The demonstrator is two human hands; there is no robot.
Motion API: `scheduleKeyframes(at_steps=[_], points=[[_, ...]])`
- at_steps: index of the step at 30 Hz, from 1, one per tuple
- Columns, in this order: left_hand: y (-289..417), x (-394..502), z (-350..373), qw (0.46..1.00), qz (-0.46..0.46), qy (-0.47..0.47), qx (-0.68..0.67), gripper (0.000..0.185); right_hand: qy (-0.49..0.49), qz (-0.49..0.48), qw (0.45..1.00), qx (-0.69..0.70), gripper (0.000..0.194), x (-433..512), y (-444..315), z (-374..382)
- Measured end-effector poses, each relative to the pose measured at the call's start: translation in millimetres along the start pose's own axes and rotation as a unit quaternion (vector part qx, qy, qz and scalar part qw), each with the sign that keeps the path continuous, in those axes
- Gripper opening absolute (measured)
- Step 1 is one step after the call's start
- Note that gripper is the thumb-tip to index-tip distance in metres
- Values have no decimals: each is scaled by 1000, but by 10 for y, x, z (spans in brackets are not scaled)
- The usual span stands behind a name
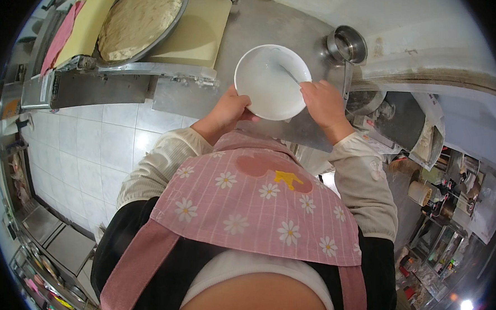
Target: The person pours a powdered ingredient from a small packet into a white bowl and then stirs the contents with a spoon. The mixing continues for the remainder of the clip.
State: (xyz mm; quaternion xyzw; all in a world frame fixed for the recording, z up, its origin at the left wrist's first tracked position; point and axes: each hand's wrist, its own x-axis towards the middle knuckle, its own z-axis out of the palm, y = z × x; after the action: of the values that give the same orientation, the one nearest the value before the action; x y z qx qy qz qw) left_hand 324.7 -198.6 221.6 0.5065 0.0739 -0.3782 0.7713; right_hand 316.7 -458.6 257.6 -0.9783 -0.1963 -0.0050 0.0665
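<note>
A round white bowl (266, 93) with whitish, cloudy liquid in it is in front of me, above the edge of a metal worktop. My left hand (229, 111) grips the bowl's rim at its left side, the thumb lying on the rim. With its fingers closed round the handle of a metal utensil (289, 73), my right hand (322, 102) is at the bowl's right rim. The utensil's far end dips into the liquid, so its shape is hidden.
At the upper left a large round metal pan holds dough (140, 24), beside a pale yellow board (199, 31). A small steel saucepan (347, 44) stands near the wall on the metal worktop (262, 17). A pink cloth (63, 36) lies at the far upper left.
</note>
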Motion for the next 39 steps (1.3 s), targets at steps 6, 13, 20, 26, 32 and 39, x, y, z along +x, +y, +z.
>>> scheduleKeyframes(at_steps=[6,13,20,26,32,39], points=[[-92,61,-18,1000,-12,11,0,53,-98,159,978,92,24,-185,-64,172],[-275,237,-142,999,-38,25,-15,49,-109,249,888,371,27,-344,-333,553],[-633,553,-390,995,-73,42,-51,50,-88,316,838,436,26,-197,-349,830],[-858,830,-619,992,-83,31,-91,52,-87,202,958,186,17,128,-35,864],[-1009,994,-671,985,-105,67,-122,52,-111,94,988,51,13,256,328,1131],[-1066,1195,-664,990,-81,54,-103,50,-60,221,962,148,21,56,326,1478]])
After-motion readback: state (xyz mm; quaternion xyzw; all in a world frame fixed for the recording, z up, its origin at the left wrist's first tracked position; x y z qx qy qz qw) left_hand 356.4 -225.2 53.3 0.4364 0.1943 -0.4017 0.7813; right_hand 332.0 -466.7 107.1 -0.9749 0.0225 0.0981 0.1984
